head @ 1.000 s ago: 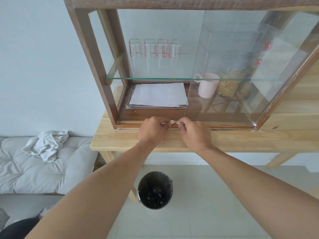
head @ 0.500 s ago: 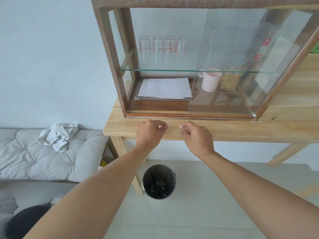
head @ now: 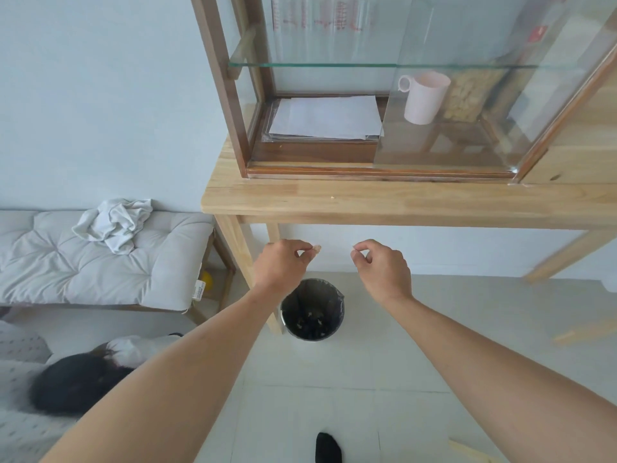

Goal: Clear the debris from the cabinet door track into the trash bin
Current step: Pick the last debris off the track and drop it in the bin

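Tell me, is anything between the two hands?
No. In the head view, the left hand and right hand are apart, with only wall and floor showing behind the gap, above the trash bin.

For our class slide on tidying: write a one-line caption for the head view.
Left hand and right hand pinch debris above the trash bin.

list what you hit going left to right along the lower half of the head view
crumpled white cloth → left hand pinching a bit of debris → trash bin → right hand
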Demonstrator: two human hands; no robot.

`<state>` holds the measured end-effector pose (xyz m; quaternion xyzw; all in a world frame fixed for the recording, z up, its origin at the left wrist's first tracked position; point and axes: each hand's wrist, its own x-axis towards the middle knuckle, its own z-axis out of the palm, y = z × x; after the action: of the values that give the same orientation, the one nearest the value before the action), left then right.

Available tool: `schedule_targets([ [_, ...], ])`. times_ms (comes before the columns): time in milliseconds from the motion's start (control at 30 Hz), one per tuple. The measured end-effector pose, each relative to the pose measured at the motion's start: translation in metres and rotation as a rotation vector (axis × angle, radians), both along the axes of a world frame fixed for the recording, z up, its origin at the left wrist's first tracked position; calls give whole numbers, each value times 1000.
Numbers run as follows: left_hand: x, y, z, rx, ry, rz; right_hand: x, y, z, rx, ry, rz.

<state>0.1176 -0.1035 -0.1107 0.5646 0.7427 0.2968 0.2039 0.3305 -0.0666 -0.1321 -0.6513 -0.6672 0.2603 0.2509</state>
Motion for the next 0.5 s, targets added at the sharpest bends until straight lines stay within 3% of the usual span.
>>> schedule_targets([
  [500, -9, 29, -120, -248, 10, 71, -17, 38, -109, -261, -112, 125],
])
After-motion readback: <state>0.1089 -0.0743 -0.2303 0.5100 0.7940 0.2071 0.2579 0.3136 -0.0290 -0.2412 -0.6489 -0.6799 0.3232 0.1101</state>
